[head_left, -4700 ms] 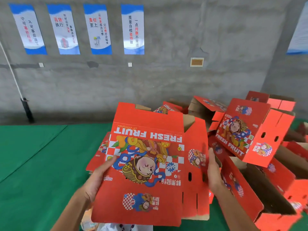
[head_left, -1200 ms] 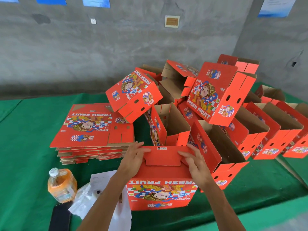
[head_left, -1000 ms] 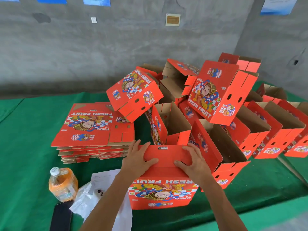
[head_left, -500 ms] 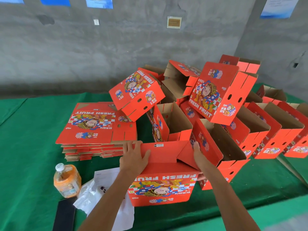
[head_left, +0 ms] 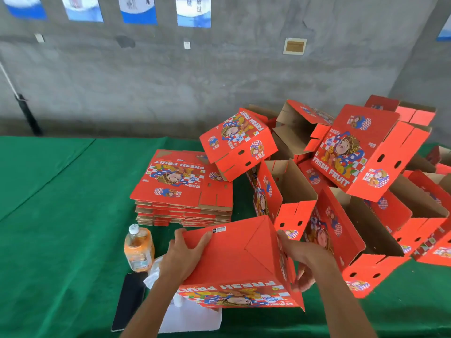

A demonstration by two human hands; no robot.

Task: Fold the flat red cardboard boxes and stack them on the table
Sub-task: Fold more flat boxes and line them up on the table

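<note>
I hold a folded red "FRESH FRUIT" box [head_left: 234, 254] bottom-up and tilted above the green table [head_left: 61, 215], its bottom flaps closed flat. My left hand [head_left: 183, 256] grips its left edge, fingers lying on the bottom panel. My right hand [head_left: 303, 261] grips the right side wall, fingers curled around the lower edge. A stack of flat red boxes [head_left: 181, 189] lies behind the held box, to the left. Folded boxes [head_left: 361, 152] are piled loosely at the right, some open-topped, some tipped over.
An orange drink bottle [head_left: 139, 250] stands left of my left hand. Below it lie a black phone [head_left: 129, 298] and white paper or a bag [head_left: 192, 318] near the front edge. A grey concrete wall with blue posters runs behind the table.
The last bottom flap has gone down and the box's bottom is now closed. The box has risen and tilted toward me; my right hand moved from the flap to the side wall.
</note>
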